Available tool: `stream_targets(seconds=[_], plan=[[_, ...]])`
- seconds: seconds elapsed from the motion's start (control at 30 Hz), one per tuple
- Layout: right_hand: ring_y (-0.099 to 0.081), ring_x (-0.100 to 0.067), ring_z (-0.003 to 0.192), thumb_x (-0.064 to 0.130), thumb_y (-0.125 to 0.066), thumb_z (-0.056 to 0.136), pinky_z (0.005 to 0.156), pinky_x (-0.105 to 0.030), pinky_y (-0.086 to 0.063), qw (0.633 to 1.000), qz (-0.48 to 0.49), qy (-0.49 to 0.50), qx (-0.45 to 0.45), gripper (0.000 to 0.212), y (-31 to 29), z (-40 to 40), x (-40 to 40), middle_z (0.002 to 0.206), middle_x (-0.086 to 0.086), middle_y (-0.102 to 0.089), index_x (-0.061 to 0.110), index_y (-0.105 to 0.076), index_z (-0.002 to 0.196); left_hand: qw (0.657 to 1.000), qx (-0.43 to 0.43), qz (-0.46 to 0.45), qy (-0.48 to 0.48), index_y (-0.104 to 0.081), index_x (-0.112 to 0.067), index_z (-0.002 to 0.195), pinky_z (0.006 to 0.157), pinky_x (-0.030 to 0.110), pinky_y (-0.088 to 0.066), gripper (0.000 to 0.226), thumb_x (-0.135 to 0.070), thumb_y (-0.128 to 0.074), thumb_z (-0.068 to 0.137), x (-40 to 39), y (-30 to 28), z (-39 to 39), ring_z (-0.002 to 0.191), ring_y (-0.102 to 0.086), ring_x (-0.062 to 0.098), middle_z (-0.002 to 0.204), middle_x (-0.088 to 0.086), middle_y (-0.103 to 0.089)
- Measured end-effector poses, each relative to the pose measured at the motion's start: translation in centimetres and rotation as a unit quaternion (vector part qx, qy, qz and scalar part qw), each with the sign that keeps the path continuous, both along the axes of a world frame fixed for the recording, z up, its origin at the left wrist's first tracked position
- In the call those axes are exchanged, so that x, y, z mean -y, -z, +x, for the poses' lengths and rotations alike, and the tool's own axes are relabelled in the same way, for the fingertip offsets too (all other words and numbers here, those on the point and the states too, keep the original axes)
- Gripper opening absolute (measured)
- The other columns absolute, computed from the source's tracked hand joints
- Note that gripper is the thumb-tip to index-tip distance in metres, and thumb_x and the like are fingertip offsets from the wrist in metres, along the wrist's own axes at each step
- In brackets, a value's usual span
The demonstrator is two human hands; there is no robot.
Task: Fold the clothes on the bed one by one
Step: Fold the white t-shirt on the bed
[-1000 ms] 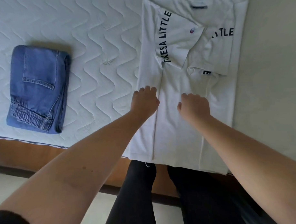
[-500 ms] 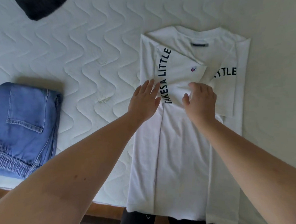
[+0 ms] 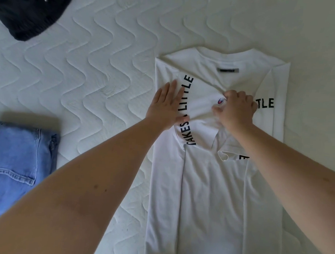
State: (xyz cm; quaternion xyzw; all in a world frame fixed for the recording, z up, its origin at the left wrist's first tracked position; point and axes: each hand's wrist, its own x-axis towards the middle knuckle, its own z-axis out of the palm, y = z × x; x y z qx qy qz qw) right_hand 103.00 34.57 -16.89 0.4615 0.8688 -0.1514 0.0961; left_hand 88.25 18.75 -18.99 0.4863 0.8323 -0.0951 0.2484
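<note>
A white T-shirt (image 3: 204, 194) with black lettering lies flat on the bed, collar away from me, both sides and sleeves folded in toward the middle. My left hand (image 3: 168, 106) presses flat with straight fingers on the left folded sleeve, beside the lettering. My right hand (image 3: 236, 109) has curled fingers that pinch the cloth of the sleeve next to a small red and blue logo near the shirt's middle.
Folded blue jeans (image 3: 17, 167) lie at the left edge. A dark garment (image 3: 28, 10) sits unfolded at the top left corner. The white quilted mattress (image 3: 100, 67) stretches between them and the shirt.
Both hands have slid up the shirt from its lower middle to the folded sleeves. The right hand went from flat to pinching the cloth. My view has tilted further onto the bed.
</note>
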Motion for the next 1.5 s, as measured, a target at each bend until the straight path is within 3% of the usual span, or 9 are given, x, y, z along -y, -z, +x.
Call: stream_targets(seconds=[0.33,0.43,0.57,0.7,0.8,0.97,1.07,1.3,1.5], plan=[[-0.063,-0.032,0.086,0.001,-0.068,0.077,0.073,-0.034,-0.042,0.976,-0.024,-0.075,-0.204,0.021,-2.2,0.8,3.9,0.092,-0.006,-0.069,0.009,-0.064,0.096,0.989,0.11,0.072,-0.07,0.003,-0.03,0.156,0.121,0.037,0.006,0.066,-0.059,-0.016,0.1,-0.4,1.3,-1.1,0.149,0.018,0.016,0.163,-0.001,0.019],[-0.065,-0.032,0.081,-0.002,-0.066,0.077,0.066,-0.034,-0.048,0.967,-0.026,-0.129,-0.219,0.032,-3.1,0.4,7.0,0.091,-0.005,-0.071,0.013,-0.069,0.106,0.906,0.233,0.235,-0.263,-0.052,-0.023,0.136,0.11,0.035,-0.028,0.047,-0.046,-0.027,0.104,-1.1,-0.7,-1.9,0.132,-0.039,0.016,0.145,0.004,-0.045],[-0.068,-0.03,0.072,-0.013,-0.071,0.062,0.06,-0.031,-0.052,0.947,-0.049,-0.21,-0.239,0.045,-3.3,-0.1,10.1,0.089,-0.008,-0.073,0.009,-0.074,0.101,0.78,0.339,0.255,-0.46,-0.065,-0.02,0.108,0.074,0.03,-0.051,0.05,-0.059,-0.036,0.098,-2.2,-2.1,-3.2,0.086,-0.065,0.019,0.097,0.0,-0.068],[-0.07,-0.028,0.076,-0.017,-0.068,0.059,0.06,-0.029,-0.053,0.936,-0.048,-0.256,-0.235,0.048,-2.3,0.1,12.1,0.093,-0.006,-0.073,0.007,-0.073,0.101,0.816,0.26,0.235,-0.459,-0.059,-0.017,0.115,0.058,0.014,-0.043,0.033,-0.04,-0.061,0.092,-2.8,-1.4,-4.1,0.078,-0.06,0.009,0.091,-0.008,-0.063],[-0.067,-0.031,0.097,-0.012,-0.061,0.069,0.087,-0.041,-0.053,0.943,-0.031,-0.24,-0.231,0.047,-1.5,1.0,12.6,0.104,-0.006,-0.071,0.006,-0.069,0.112,0.809,0.241,0.256,-0.471,-0.053,-0.023,0.105,0.041,0.006,-0.038,0.015,-0.024,-0.061,0.091,-3.0,-1.3,-4.2,0.065,-0.057,0.003,0.082,-0.014,-0.059],[-0.043,-0.036,0.135,0.019,-0.076,0.075,0.115,-0.053,-0.026,0.975,0.002,-0.189,-0.12,0.07,-0.9,2.9,11.6,0.147,-0.012,-0.047,0.015,-0.051,0.14,0.782,0.217,0.271,-0.517,-0.054,-0.021,0.094,0.053,0.019,-0.044,0.016,-0.031,-0.067,0.09,-3.0,-1.5,-3.9,0.067,-0.057,0.003,0.079,-0.014,-0.058],[-0.041,-0.035,0.134,0.038,-0.074,0.078,0.111,-0.048,-0.028,0.989,-0.032,-0.115,-0.086,0.076,-0.7,3.7,10.7,0.146,-0.012,-0.045,0.021,-0.045,0.145,0.773,0.218,0.235,-0.547,-0.06,-0.016,0.074,0.056,0.029,-0.051,0.032,-0.043,-0.071,0.086,-2.5,-2.2,-3.7,0.059,-0.059,0.015,0.068,-0.004,-0.061],[-0.055,-0.036,0.103,0.009,-0.068,0.082,0.085,-0.043,-0.041,0.987,-0.095,-0.076,-0.107,0.056,-0.6,4.3,9.8,0.112,-0.013,-0.058,0.013,-0.053,0.136,0.763,0.361,0.097,-0.526,-0.059,-0.012,0.118,0.078,0.037,-0.059,0.041,-0.022,-0.078,0.084,1.4,-2.5,0.0,0.101,-0.064,0.025,0.112,0.004,-0.065],[-0.06,-0.04,0.077,0.003,-0.07,0.082,0.065,-0.041,-0.045,0.98,-0.072,-0.138,-0.121,0.043,-0.8,6.0,9.3,0.089,-0.02,-0.06,0.004,-0.062,0.124,0.856,0.214,0.188,-0.432,-0.054,-0.015,0.112,0.057,0.013,-0.038,0.037,-0.032,-0.073,0.086,3.5,-2.3,2.3,0.084,-0.058,0.014,0.095,-0.008,-0.061]])
